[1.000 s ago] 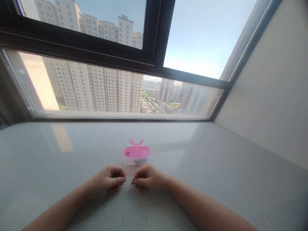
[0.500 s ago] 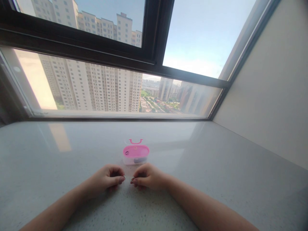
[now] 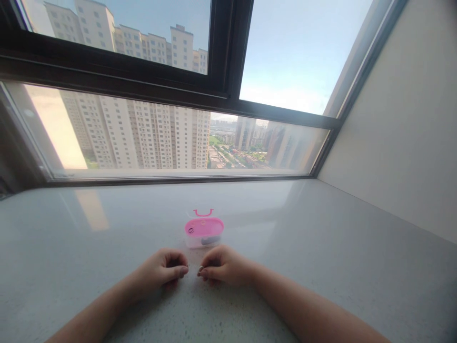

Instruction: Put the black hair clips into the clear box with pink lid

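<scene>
A small oval box with a pink top and clear body point(image 3: 203, 232) stands on the pale stone sill point(image 3: 321, 257), its pink handle folded back behind it. My left hand point(image 3: 164, 270) and my right hand point(image 3: 221, 265) rest on the sill just in front of the box, a little apart from it. Both hands are loosely curled, thumbs against bent fingers, with their fingertips nearly meeting in the middle. Whether anything sits between the fingers I cannot make out.
A dark-framed window point(image 3: 228, 90) runs along the back of the sill, with tall apartment blocks outside. A plain beige wall point(image 3: 403, 133) closes the right side. The sill stretches wide to the left and right of the box.
The view has shifted slightly. My hands and the box hold the same positions relative to each other.
</scene>
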A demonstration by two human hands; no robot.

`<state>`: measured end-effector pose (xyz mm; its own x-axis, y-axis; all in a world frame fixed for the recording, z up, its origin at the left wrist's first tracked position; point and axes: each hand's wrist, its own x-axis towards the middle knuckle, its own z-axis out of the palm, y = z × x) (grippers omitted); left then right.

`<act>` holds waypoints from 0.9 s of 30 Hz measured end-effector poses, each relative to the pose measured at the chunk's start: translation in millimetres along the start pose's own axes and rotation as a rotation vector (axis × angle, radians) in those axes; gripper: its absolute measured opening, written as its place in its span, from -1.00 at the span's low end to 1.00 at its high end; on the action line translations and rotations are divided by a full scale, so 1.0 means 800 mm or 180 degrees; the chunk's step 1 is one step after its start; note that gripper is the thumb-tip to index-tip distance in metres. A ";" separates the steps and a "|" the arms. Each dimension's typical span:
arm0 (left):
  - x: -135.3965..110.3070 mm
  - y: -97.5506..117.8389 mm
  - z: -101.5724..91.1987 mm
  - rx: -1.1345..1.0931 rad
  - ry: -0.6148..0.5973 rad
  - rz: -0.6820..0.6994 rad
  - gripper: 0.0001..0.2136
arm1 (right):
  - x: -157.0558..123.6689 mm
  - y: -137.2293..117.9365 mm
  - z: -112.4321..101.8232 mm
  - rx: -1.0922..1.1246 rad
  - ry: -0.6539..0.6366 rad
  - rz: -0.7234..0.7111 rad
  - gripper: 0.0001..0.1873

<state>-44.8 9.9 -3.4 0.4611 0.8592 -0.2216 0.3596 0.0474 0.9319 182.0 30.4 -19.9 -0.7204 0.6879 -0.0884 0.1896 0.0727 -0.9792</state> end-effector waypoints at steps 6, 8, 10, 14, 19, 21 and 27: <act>-0.002 0.003 0.000 0.0061 -0.0006 0.0066 -0.71 | 0.000 -0.002 0.001 0.0038 0.0023 0.0039 -0.58; -0.001 0.002 -0.001 0.0059 -0.0005 0.0109 -0.71 | 0.000 -0.002 0.001 0.0042 0.0007 0.0003 -0.58; 0.000 0.000 -0.001 0.0042 -0.0003 0.0106 -0.72 | 0.000 -0.001 0.001 0.0024 0.0006 -0.0022 -0.59; 0.001 -0.002 -0.002 0.0018 -0.0013 0.0060 -0.71 | 0.001 0.000 0.000 0.0033 -0.0031 -0.0032 -0.61; 0.001 -0.006 -0.003 -0.0056 -0.0046 0.0060 -0.71 | 0.000 0.002 -0.001 0.0022 -0.0063 0.0007 -0.63; 0.001 -0.007 -0.003 -0.0119 -0.0069 0.0013 -0.71 | 0.000 0.002 -0.001 0.0016 -0.0078 0.0002 -0.64; 0.001 -0.009 -0.005 -0.0218 -0.0138 -0.0014 -0.69 | -0.001 0.000 0.000 -0.0011 -0.0089 -0.0087 -0.67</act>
<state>-50.5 12.3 -8.6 0.4948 0.8361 -0.2367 0.3060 0.0873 0.9480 182.7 29.7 -19.8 -0.7438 0.6651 -0.0666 0.1718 0.0939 -0.9806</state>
